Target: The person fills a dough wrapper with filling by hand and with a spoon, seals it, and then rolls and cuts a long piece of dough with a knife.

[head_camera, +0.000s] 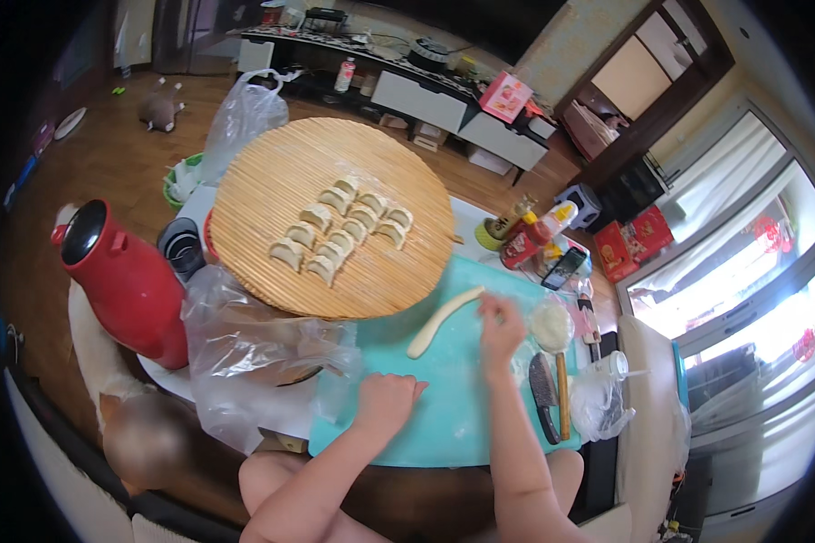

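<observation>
A rope of pale dough (441,322) lies slightly curved on the turquoise mat (441,421). My right hand (502,332), blurred, is beside the rope's far right end; whether it holds anything does not show. Lower left, my left hand (390,402) is curled into a loose fist over the mat, thumb outward, nothing visible in it. Beyond the mat, a round slatted tray (265,183) carries several folded dumplings (339,241) in rows. A cleaver-like knife (543,390) and a wooden rolling pin (562,400) lie right of my right forearm, below a whitish dough lump (551,326).
A red thermos jug (125,292), a dark cup (180,248) and a plastic bag (244,366) crowd the left side. Condiment bottles (526,241) and a phone (564,268) stand back right. A white and brown dog (109,346) is by the table's left edge.
</observation>
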`<state>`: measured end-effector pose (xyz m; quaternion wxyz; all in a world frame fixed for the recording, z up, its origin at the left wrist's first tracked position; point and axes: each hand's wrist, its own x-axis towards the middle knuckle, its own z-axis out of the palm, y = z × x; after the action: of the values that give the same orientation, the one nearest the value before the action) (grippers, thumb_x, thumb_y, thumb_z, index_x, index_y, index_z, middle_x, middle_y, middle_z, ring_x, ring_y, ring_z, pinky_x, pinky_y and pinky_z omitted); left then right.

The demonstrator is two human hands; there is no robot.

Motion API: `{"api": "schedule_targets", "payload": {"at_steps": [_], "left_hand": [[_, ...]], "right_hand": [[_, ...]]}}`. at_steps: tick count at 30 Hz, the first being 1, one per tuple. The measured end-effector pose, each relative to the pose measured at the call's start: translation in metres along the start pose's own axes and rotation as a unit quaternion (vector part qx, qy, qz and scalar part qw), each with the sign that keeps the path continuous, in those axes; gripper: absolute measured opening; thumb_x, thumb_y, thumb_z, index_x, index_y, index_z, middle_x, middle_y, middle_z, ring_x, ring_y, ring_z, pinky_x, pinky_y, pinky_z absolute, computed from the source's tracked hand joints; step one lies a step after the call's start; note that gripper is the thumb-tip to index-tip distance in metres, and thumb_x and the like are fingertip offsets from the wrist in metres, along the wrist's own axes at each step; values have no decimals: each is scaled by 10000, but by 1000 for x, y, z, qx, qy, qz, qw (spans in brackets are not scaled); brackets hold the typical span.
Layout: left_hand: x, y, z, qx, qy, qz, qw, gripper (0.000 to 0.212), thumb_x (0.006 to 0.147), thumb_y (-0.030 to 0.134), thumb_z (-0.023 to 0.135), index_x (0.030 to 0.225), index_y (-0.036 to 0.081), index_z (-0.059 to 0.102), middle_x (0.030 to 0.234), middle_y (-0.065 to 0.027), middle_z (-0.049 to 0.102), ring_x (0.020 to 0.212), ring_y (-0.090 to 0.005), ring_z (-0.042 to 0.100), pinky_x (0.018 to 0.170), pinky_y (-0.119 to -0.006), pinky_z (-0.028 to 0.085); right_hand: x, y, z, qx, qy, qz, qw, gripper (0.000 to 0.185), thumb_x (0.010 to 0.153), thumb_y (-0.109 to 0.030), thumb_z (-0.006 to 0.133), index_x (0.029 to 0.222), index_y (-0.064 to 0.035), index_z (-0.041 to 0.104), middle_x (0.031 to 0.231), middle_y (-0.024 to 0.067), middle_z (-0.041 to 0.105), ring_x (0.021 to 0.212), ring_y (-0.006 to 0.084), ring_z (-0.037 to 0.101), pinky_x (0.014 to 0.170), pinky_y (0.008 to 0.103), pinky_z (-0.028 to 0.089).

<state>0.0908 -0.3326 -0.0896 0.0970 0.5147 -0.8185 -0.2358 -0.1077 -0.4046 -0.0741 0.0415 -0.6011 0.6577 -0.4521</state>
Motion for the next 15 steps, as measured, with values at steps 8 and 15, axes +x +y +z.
{"api": "schedule_targets", "payload": {"at_steps": [8, 15], "left_hand": [[16, 23, 43, 93, -71, -44, 992, 592, 830, 343, 651, 1341, 119, 452, 1495, -173, 235, 1361, -363, 269, 1018, -693, 226], [29, 37, 54, 88, 6, -9, 996, 540, 851, 313, 626, 1321, 103, 464, 1465, -174, 281, 1352, -347, 284, 1030, -675, 229]], "right_hand": [[-165, 80, -64, -213, -133, 39, 967, 395, 885, -203, 572, 1247, -47, 540, 1375, 180, 410, 1246, 370, 388, 1009, 502, 300], [-175, 133, -122, -236, -50, 22, 970, 570, 768, -131, 645, 1295, -17, 460, 1300, 168, 482, 1226, 350, 427, 1015, 471, 333]]}}
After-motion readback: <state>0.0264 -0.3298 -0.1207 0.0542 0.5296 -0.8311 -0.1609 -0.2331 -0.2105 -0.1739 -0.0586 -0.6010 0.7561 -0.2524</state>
